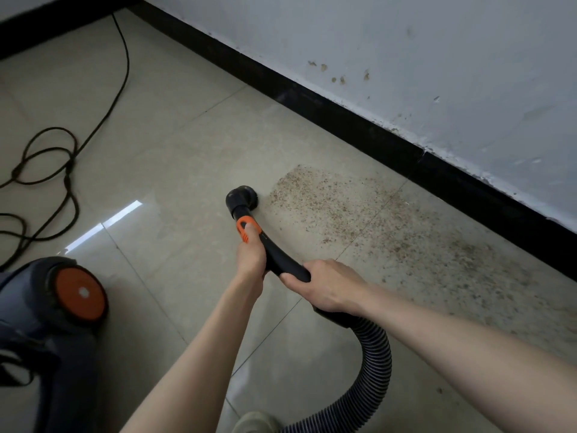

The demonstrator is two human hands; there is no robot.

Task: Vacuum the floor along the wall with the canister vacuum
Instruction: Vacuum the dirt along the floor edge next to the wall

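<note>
The vacuum handle (274, 254) is gripped by both the left hand (251, 257) and right hand (327, 285); its round nozzle (242, 198) is set at the edge of a debris patch (390, 232) beside the baseboard (406, 145), most of it left uncleaned.

Nozzle set on the floor at the edge of the debris patch

The nozzle (242, 198) is placed at the centre; the debris patch (368, 226) lies at three o'clock, before the wall (437, 73); the canister (53, 314) sits at eight o'clock; the cord (67, 170) is coiled at ten o'clock.
</note>
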